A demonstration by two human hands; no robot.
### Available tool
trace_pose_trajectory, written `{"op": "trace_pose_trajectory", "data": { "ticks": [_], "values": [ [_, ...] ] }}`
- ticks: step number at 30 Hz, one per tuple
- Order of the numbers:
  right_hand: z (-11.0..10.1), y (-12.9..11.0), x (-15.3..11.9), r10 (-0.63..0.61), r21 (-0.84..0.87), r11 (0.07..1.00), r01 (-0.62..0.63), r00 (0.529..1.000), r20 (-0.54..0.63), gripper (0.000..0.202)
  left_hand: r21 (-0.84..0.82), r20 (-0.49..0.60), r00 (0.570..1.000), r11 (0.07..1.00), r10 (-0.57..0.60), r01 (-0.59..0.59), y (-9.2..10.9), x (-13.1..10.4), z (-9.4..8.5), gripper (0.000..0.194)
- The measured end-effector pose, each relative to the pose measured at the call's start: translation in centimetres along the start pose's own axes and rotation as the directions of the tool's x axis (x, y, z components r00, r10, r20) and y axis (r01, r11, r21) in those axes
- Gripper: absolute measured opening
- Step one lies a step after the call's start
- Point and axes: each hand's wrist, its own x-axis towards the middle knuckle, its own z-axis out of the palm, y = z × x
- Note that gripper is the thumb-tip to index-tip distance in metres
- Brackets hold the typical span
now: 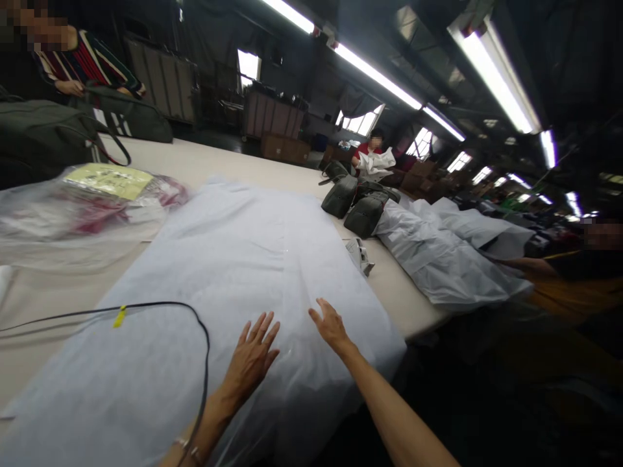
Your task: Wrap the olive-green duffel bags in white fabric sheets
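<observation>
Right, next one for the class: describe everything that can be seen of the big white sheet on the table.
The white sheet is broad and pale, perhaps thin plastic or fabric, with soft creases and a faint sheen near the wearer. It lies spread over the table, its near right part drooping past the edge. A black cable with a yellow tag curves across its left side. The left hand and right hand are open over it; whether they touch it is unclear.

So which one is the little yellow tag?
Find the long pale table, then the big white sheet spread over it. Left of the left hand, a thin black cord curves across that sheet, carrying the little yellow tag. The other yellow piece is far larger, by the clear plastic bag.
</observation>
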Motion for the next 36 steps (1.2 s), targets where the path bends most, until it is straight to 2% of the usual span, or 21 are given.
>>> {"op": "trace_pose_trajectory", "data": {
  "ticks": [2, 5, 10, 14, 17, 20, 23, 25, 27, 28, 30, 33, 36],
  "values": [
    [0.8, 1.2, 1.3, -0.059, -0.073, 0.996, 0.053, 0.995, -0.083, 0.064, 0.112, -0.062, 0.998, 0.994, -0.001, 0.008, -0.3, 2.2, 1.8, 0.058],
    [2.2, 4.2, 3.7, -0.153, -0.212, 0.97, 0.119, 0.977, -0.149, 0.071, 0.204, -0.119, 0.993, 0.979, 0.013, 0.011, -0.2, 4.9, 5.6, 0.066],
    [3.7, 9.3, 6.9, -0.21, -0.304, 0.937, 0.173, 0.973, -0.094, 0.075, 0.25, -0.161, 0.986, 0.968, 0.036, 0.005, -0.5, 6.7, 11.8, 0.074],
    [4.2, 10.7, 9.6, -0.273, -0.317, 0.918, 0.239, 0.96, -0.065, 0.074, 0.261, -0.118, 0.993, 0.965, -0.005, 0.036, -1.6, 7.7, 15.3, 0.078],
    [4.0, 10.4, 13.1, -0.285, -0.312, 0.916, 0.252, 0.957, -0.062, 0.073, 0.263, -0.101, 0.994, 0.962, -0.048, 0.073, -2.6, 10.1, 16.6, 0.075],
    [2.5, 9.4, 17.3, -0.282, -0.312, 0.915, 0.255, 0.958, -0.044, 0.073, 0.221, -0.041, 0.995, 0.97, -0.096, 0.103, -3.6, 14.3, 16.2, 0.066],
    [-0.1, 8.1, 20.5, -0.265, -0.311, 0.917, 0.251, 0.964, -0.004, 0.072, 0.147, 0.095, 0.98, 0.976, -0.177, 0.162, -4.2, 18.4, 14.7, 0.058],
    [-1.7, 7.4, 21.4, -0.239, -0.302, 0.926, 0.227, 0.971, -0.003, 0.07, 0.128, 0.126, 0.97, 0.973, -0.207, 0.191, -4.4, 19.9, 13.5, 0.058],
    [-2.9, 7.0, 20.7, -0.28, -0.293, 0.92, 0.259, 0.959, -0.033, 0.069, 0.103, 0.154, 0.967, 0.977, -0.202, 0.187, -4.1, 19.7, 12.2, 0.059],
    [-3.2, 7.0, 19.4, -0.331, -0.287, 0.909, 0.303, 0.942, -0.053, 0.068, 0.09, 0.171, 0.967, 0.98, -0.19, 0.177, -3.8, 18.8, 11.3, 0.058],
    [-3.4, 6.9, 15.3, -0.472, -0.27, 0.859, 0.436, 0.878, -0.084, 0.065, 0.054, 0.196, 0.971, 0.99, -0.137, 0.129, -2.9, 15.7, 9.2, 0.054],
    [-2.6, 6.8, 6.5, -0.644, -0.206, 0.756, 0.621, 0.762, -0.066, 0.059, -0.003, 0.193, 0.981, 1.0, -0.007, 0.007, -0.9, 8.9, 6.0, 0.048],
    [-0.5, 6.2, -1.3, -0.702, -0.087, 0.709, 0.7, 0.712, 0.011, 0.05, -0.022, 0.195, 0.975, 0.994, 0.111, -0.108, 1.3, 2.2, 3.9, 0.047]
  ]
}}
